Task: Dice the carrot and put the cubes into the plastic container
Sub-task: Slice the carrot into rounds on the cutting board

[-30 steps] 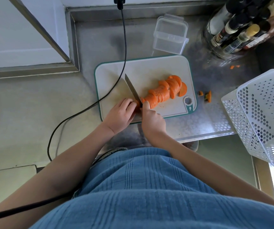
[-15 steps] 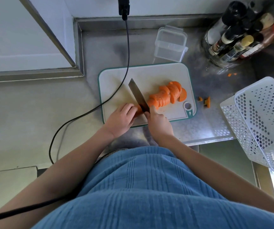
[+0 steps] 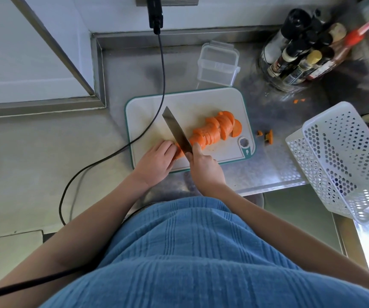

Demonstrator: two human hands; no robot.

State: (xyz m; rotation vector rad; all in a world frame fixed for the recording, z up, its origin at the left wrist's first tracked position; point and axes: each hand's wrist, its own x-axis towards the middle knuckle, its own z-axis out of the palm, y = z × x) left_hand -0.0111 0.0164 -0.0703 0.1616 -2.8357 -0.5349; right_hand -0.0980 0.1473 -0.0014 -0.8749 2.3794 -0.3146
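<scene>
On the cutting board (image 3: pixel 148 112) near the tabletop's front edge, the left hand (image 3: pixel 154 162) presses curled fingers on the carrot (image 3: pixel 210 132) stub. The right hand (image 3: pixel 204 166) grips the knife (image 3: pixel 175 131), blade between them. The plastic container (image 3: pixel 218 64) sits behind the board.

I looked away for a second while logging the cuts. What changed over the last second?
The knife blade rose from the carrot and tilted over it; the right hand keeps its grip. The left hand still pins the uncut end. Slices, board and container look unchanged.
</scene>
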